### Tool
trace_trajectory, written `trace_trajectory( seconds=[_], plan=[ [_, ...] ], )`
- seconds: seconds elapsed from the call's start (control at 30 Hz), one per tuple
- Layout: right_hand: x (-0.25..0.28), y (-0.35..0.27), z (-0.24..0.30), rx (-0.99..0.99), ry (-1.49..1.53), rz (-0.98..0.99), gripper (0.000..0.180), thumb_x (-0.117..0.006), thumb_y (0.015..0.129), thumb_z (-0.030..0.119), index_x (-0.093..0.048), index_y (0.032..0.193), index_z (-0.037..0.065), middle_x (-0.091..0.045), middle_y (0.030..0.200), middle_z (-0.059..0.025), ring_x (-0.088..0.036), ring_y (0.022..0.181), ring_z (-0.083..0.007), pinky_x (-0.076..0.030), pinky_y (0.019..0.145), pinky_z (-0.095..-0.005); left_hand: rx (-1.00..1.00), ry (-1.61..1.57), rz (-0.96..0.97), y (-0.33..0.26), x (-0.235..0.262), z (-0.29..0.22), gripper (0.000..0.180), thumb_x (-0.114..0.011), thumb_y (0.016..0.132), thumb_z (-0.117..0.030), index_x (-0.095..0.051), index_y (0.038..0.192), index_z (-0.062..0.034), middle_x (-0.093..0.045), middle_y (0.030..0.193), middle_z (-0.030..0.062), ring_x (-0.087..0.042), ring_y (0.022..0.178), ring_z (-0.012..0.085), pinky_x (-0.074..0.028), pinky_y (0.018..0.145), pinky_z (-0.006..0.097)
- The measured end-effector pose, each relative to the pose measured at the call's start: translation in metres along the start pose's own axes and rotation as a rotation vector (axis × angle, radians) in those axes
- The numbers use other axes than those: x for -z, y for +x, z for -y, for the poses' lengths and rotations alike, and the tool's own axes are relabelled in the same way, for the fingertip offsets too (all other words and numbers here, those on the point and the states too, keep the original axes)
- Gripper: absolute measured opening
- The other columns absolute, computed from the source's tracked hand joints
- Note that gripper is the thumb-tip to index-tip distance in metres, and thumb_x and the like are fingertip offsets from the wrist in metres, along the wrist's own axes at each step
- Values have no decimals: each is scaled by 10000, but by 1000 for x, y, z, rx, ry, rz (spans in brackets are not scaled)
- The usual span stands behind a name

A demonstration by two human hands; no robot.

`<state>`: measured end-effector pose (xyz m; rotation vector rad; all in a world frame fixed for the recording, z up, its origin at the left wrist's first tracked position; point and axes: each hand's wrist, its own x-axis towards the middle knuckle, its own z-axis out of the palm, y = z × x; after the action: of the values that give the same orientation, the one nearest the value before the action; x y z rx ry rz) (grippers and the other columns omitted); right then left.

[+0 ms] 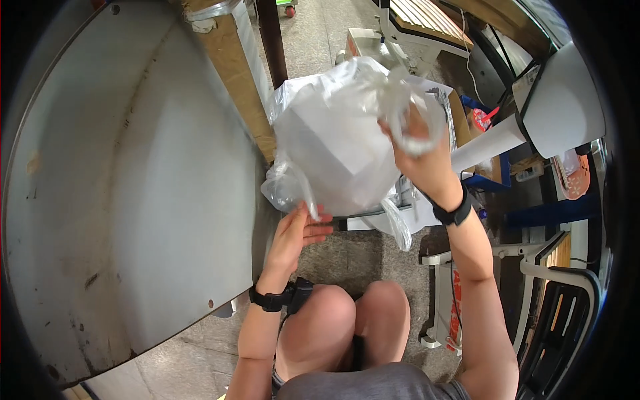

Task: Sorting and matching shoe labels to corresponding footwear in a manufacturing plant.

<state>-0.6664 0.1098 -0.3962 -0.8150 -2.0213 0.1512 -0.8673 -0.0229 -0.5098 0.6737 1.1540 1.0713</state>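
Note:
A translucent white plastic bag [327,153] stands in front of me, and the edges of something pale and box-like show through its film. My right hand [423,143] is raised at the bag's far right, its fingers closed on the gathered, slightly blurred plastic. At the near left corner, my left hand [297,237] has its fingers stretched apart. A twisted strip of the bag lies against its thumb and forefinger. Another loose bag handle [398,227] hangs at the near right. What the bag rests on is mostly covered; a white edge shows below it.
A large grey metal panel [133,173] fills the left, beside a taped brown post [233,73]. To the right stand a blue bin [499,175], a white cylindrical arm [490,143] and a black slatted chair [563,313]. A white box [373,43] sits on the stone floor [313,33] beyond.

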Motion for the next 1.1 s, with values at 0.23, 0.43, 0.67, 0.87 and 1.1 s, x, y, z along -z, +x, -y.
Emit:
trace_trajectory(
  seconds=[0.23,0.43,0.67,0.87,1.1],
  plan=[
    [29,-16,37,177,67,-43,63,-712,740,42,-652,748,27,-645,742,-131,-586,575,-345,-434,484,-380,159,-76,-107,6,7,13,784,-292,948,-677,-614,949,38,-673,774,147,-687,647,250,-565,598,342],
    [57,-39,55,257,153,173,149,-719,646,108,-680,781,57,-652,749,-105,-626,589,-312,-454,451,-364,49,474,-315,-35,6,11,798,-223,980,-636,-591,916,69,-646,712,137,-611,583,224,-493,574,325],
    [75,-81,83,112,424,-75,176,-733,743,203,-630,726,61,-646,723,-88,-575,518,-233,-446,455,-321,-121,234,-140,-71,6,8,643,-403,982,-568,-348,1258,10,-512,1159,129,-481,1050,203,-403,935,326],
    [94,-147,125,-448,440,-297,305,-729,814,307,-597,696,58,-609,663,-24,-517,495,-115,-406,477,-258,-81,450,-22,-92,3,-11,540,-465,993,-482,-341,1150,20,-501,1119,140,-468,1038,158,-402,916,289],
    [108,-186,99,-817,482,-209,332,-617,941,211,-520,665,53,-502,609,59,-403,542,-27,-285,505,-208,30,875,303,-41,-19,21,499,-518,973,-414,-415,1023,72,-630,897,287,-654,836,360,-507,742,408]
  ],
)
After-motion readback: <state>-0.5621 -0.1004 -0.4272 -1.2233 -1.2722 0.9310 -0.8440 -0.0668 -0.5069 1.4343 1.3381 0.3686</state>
